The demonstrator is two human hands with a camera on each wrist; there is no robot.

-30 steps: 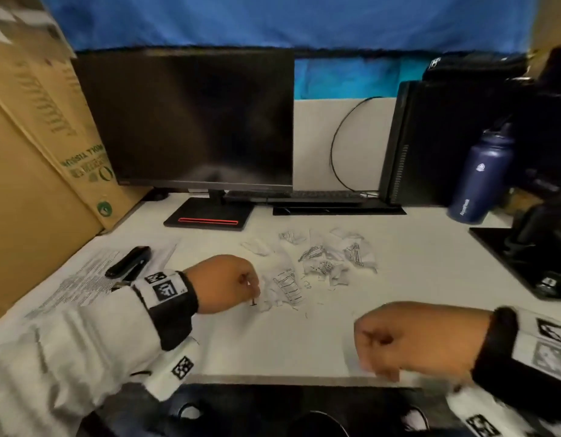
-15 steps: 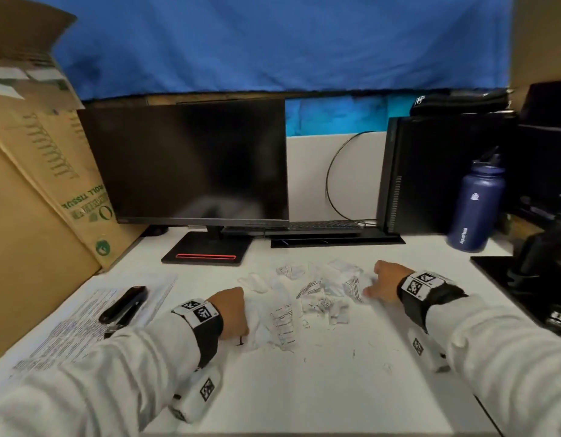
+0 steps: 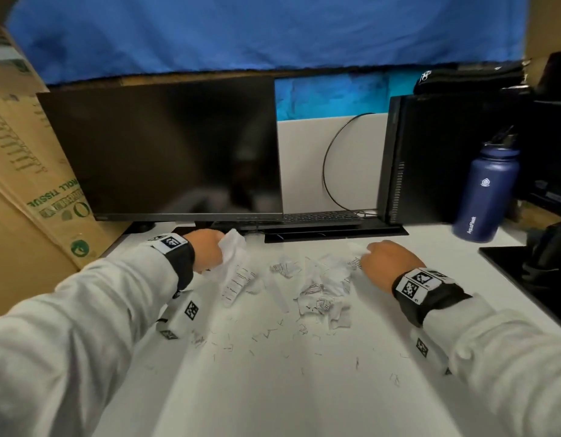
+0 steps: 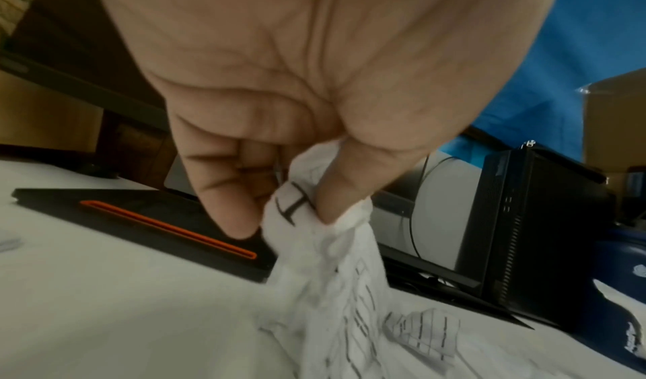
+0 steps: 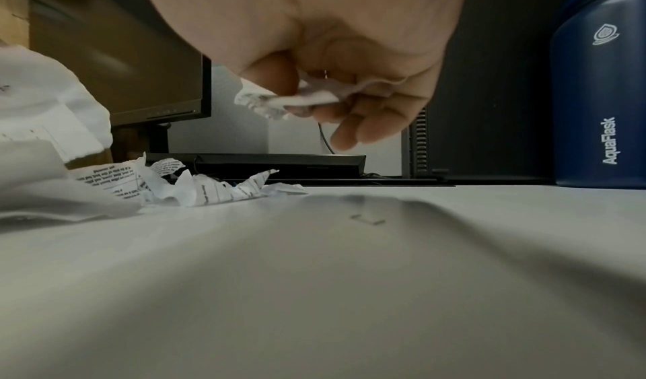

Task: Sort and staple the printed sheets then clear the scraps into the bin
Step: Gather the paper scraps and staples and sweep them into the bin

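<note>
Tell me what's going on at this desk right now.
A person is gathering torn printed paper scraps off a white desk. The left hand grips a crumpled printed scrap, and the right hand pinches a smaller torn scrap. More torn scraps and loose metal staples lie between them. No bin is in view.

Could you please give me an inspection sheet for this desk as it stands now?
Surface: white desk, strewn with loose staples.
Job's things: torn printed scraps piled mid-desk; stapler, sheets and bin not in view.
Clutter: blue flask upright at right.
Hands: left hand pinches a crumpled scrap; right hand holds a small scrap above the desk.
Cables: black cable loops behind the keyboard.
Surroundings: dark monitor, black tower, cardboard box, blue cloth.
</note>
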